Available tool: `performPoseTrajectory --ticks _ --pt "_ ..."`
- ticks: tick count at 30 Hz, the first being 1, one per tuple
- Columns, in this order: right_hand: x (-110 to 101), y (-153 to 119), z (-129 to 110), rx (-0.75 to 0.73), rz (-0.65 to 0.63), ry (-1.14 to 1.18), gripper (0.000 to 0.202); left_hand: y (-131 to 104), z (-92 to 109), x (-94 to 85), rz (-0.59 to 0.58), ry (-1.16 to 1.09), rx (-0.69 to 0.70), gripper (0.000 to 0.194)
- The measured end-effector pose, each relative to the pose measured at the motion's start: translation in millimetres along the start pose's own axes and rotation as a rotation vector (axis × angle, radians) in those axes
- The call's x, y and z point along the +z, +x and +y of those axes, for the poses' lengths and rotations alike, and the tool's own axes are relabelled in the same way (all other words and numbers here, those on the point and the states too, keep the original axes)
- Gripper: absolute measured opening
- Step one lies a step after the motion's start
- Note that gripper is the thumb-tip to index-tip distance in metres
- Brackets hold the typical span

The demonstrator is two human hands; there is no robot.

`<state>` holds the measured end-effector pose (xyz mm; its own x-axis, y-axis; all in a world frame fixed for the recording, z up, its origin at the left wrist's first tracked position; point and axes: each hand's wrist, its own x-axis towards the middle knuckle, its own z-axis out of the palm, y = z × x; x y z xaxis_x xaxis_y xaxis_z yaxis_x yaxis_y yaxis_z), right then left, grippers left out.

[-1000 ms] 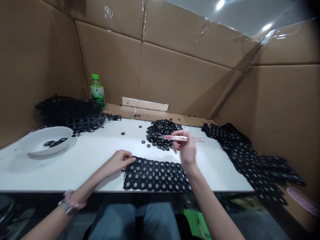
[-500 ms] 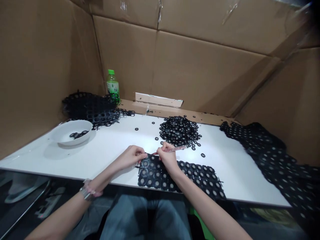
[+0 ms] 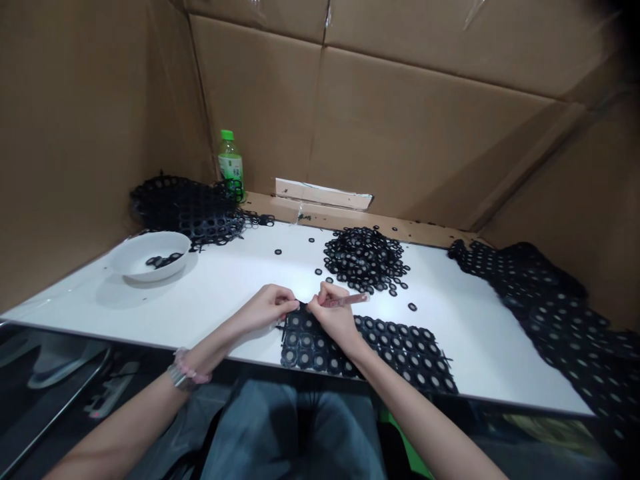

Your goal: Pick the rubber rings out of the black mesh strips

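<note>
Near the table's front edge lies a black rubbery sheet [image 3: 400,340] of round pieces with pale centres, set in rows. My left hand [image 3: 273,307] pinches the sheet's far left corner between thumb and fingers. Close beside it, my right hand [image 3: 336,313] grips a pen-shaped tool [image 3: 345,301] with a reddish, see-through handle. The handle points to the right, and its tip is hidden by my fingers at the sheet's far edge. Part of the sheet lies beneath my right hand and wrist. Beyond my hands rises a pile of small black rings [image 3: 365,259].
At left stands a white bowl [image 3: 125,265] with several black pieces in it. Behind are a heap of black perforated webbing [image 3: 195,210] and a green-capped bottle [image 3: 231,167]. More black sheets [image 3: 545,307] hang over the right edge. Cardboard walls [image 3: 390,120] enclose the white table [image 3: 240,267].
The view has shifted slightly, so the scene sits a little higher and further right. My right hand with the tool has come slightly closer to my left hand, which keeps its pinch.
</note>
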<state>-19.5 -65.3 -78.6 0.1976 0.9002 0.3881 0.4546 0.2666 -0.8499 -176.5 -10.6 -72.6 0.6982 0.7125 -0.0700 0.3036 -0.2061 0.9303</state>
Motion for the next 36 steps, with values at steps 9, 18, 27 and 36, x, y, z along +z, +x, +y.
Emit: performPoseTrajectory --ticks 9,18,27,36 --pt "-5.0 4.8 1.8 0.123 0.120 0.338 0.028 3.1 -3.6 0.2 -0.043 -0.087 0.032 0.025" --pt "-22.7 0.5 4.6 0.357 0.049 0.710 0.020 13.4 13.2 1.6 -0.069 0.040 -0.145 0.029" --pt "-23.1 -5.4 11.0 0.265 0.024 0.381 0.025 16.0 13.3 9.8 -0.010 0.257 0.005 0.031" --pt "-25.1 -5.7 13.1 0.213 -0.045 0.273 0.021 13.1 11.6 10.6 0.026 0.244 0.014 0.029"
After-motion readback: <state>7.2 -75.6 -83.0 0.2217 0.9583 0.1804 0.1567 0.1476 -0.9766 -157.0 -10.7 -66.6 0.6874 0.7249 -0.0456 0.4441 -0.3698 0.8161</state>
